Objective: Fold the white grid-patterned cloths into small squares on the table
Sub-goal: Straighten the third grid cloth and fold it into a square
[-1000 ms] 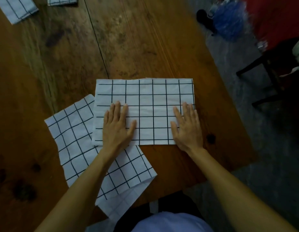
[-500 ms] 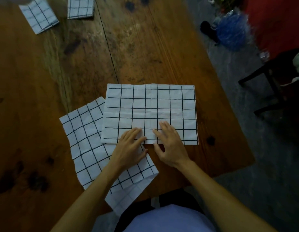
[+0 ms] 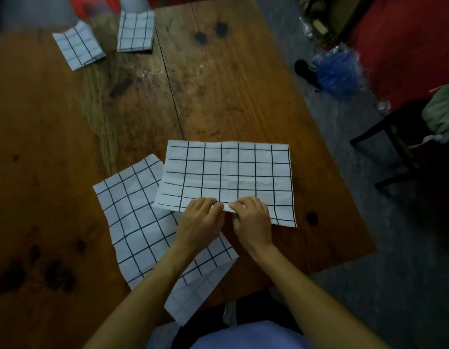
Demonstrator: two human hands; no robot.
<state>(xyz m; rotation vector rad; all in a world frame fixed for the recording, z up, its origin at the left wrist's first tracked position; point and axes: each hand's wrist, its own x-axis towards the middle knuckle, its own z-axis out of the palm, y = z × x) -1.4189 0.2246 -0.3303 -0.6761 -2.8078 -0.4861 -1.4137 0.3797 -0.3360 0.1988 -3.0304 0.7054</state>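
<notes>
The fingers (image 3: 218,206) of the left hand (image 3: 200,224) and right hand (image 3: 252,221) were curled, pinching the near edge of the half-folded cloth (image 3: 231,175) at its middle. That cloth lay flat on the wooden worktop (image 3: 218,91), overlapping an unfolded cloth (image 3: 140,227) to its left. Two folded squares (image 3: 78,45) (image 3: 136,31) sat well beyond it, by the far edge.

Half-folded cloth (image 3: 226,172) overlaps spread cloth (image 3: 140,230) at its left.

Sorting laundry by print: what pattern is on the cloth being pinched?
White with a black grid, clearest in the head view: cloth.
</notes>
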